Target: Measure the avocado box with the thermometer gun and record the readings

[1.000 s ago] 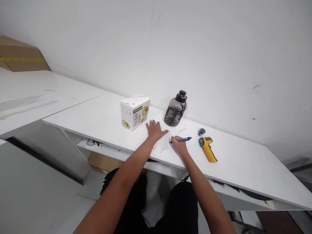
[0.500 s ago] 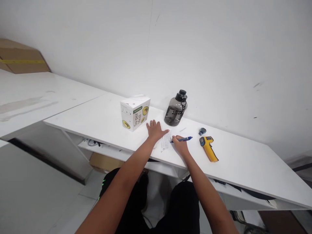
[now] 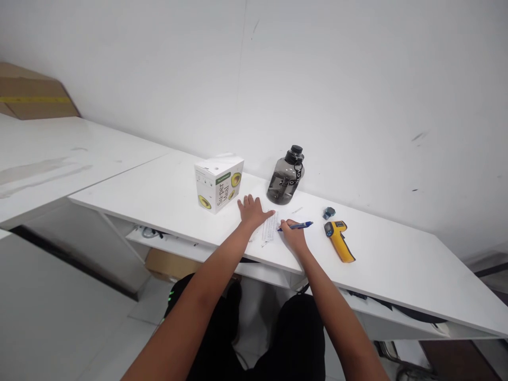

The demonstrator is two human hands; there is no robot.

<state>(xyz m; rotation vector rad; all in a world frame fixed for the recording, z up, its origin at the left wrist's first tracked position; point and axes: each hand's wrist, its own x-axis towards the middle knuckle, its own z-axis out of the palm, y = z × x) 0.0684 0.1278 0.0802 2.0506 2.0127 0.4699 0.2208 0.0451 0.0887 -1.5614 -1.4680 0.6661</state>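
A small printed slip of paper (image 3: 269,229) lies on the white desk (image 3: 166,193) in front of me. My left hand (image 3: 253,210) rests flat beside it, fingers spread, with the thumb at the paper's left edge. My right hand (image 3: 292,236) grips a blue pen (image 3: 297,226), its tip touching the right edge of the paper.
A white box with avocado pictures (image 3: 218,183) stands left of my hands. A dark water bottle (image 3: 286,177) stands by the wall. A yellow infrared thermometer (image 3: 337,240) and a small dark object (image 3: 328,213) lie to the right. A cardboard box (image 3: 34,99) sits far left.
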